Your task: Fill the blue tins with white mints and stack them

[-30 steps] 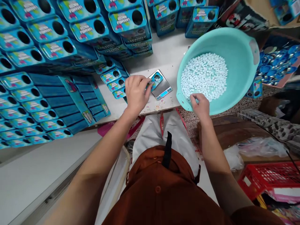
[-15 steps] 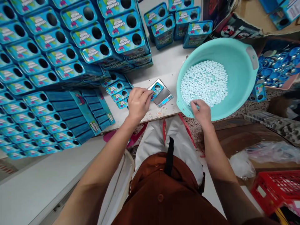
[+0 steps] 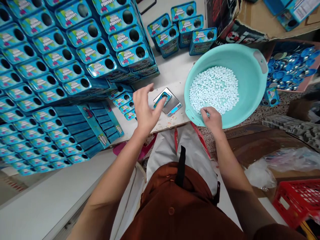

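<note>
My left hand (image 3: 146, 110) is spread wide beside a blue candy tin (image 3: 165, 98), its thumb reaching over or against the tin's edge. That tin rests on a small digital scale (image 3: 174, 106) with a blue display, and a round hole shows in its top. My right hand (image 3: 212, 119) is curled closed over the near-left rim of a turquoise basin (image 3: 250, 71). What its fingers hold, if anything, is hidden. Many small white candies (image 3: 215, 88) lie in the basin. Left of my left hand stand a few more blue tins (image 3: 126, 107).
Stacked blue tins (image 3: 92, 53) with round holes fill the left side. Several tins (image 3: 168, 43) stand at the back of the white table (image 3: 172, 71). Blue-and-silver lids (image 3: 291, 71) lie in a box at right. A red crate (image 3: 297, 203) is at lower right.
My left hand has let go of the tin on the scale and opened, fingers spreading away. My right hand stays closed at the basin's edge. The whole view has shifted slightly.
</note>
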Available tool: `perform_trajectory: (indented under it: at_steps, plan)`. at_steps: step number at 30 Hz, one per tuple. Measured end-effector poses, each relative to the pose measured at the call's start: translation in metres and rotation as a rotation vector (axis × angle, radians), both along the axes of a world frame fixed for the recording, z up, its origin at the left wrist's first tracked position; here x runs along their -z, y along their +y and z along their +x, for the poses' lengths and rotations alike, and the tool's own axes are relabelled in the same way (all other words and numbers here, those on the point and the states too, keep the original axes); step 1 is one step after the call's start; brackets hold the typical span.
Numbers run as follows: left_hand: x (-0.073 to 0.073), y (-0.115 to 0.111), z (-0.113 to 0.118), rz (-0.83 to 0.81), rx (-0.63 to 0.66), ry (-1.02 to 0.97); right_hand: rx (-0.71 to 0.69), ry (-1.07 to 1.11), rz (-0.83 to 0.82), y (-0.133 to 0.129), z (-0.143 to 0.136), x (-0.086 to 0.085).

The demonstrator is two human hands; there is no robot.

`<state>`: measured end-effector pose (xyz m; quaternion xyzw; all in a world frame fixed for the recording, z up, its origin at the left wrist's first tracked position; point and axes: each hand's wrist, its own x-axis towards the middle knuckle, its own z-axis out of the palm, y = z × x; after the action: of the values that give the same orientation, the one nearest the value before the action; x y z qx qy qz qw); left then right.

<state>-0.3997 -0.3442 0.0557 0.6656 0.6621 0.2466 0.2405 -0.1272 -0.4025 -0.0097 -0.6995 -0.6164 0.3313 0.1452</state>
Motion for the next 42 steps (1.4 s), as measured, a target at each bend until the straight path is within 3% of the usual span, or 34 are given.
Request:
perform_trajectory:
  at_steps: [3, 7, 9, 10, 12, 17, 18, 20, 22, 26, 30, 33, 36, 42]
  plan:
    - [0.030, -0.018, -0.005, 0.011, -0.144, -0.029, 0.029, -0.010, 0.013, 0.000, -0.001, -0.001]
    - [0.080, -0.033, 0.011, -0.034, -0.307, -0.145, 0.048, -0.013, 0.029, 0.000, -0.001, -0.002]
    - [0.092, -0.032, 0.018, -0.091, -0.350, -0.185, 0.055, -0.021, 0.041, 0.000, -0.001, -0.002]
    - [0.091, -0.030, 0.019, -0.102, -0.354, -0.192, 0.062, -0.025, 0.045, 0.000, -0.001, -0.002]
    - [0.073, -0.026, 0.021, -0.060, -0.323, -0.187, 0.077, -0.030, 0.054, 0.000, -0.002, -0.002]
    - [-0.021, -0.020, 0.029, 0.220, -0.082, -0.119, 0.099, -0.011, 0.056, -0.001, -0.003, -0.003]
    - [-0.035, -0.019, 0.032, 0.243, -0.030, -0.104, 0.104, -0.011, 0.053, -0.001, -0.004, -0.003]
    - [-0.050, -0.016, 0.041, 0.252, 0.075, -0.074, 0.117, -0.013, 0.046, -0.002, -0.004, -0.003]
    - [-0.051, -0.014, 0.049, 0.213, 0.146, -0.044, 0.130, -0.015, 0.042, -0.002, -0.004, -0.003]
    - [-0.046, -0.013, 0.055, 0.152, 0.162, -0.007, 0.128, -0.020, 0.033, -0.002, -0.005, -0.003]
    - [-0.055, -0.020, 0.054, 0.183, 0.184, -0.021, 0.122, -0.039, 0.029, -0.002, -0.004, -0.002]
    - [-0.054, -0.023, 0.051, 0.161, 0.088, -0.073, 0.127, -0.030, 0.038, -0.003, -0.004, -0.002]
    - [-0.035, -0.025, 0.042, 0.089, -0.120, -0.141, 0.123, -0.029, 0.038, -0.003, -0.004, -0.002]
    - [0.028, -0.024, 0.011, 0.007, -0.348, -0.191, 0.106, -0.043, 0.048, -0.003, -0.005, -0.002]
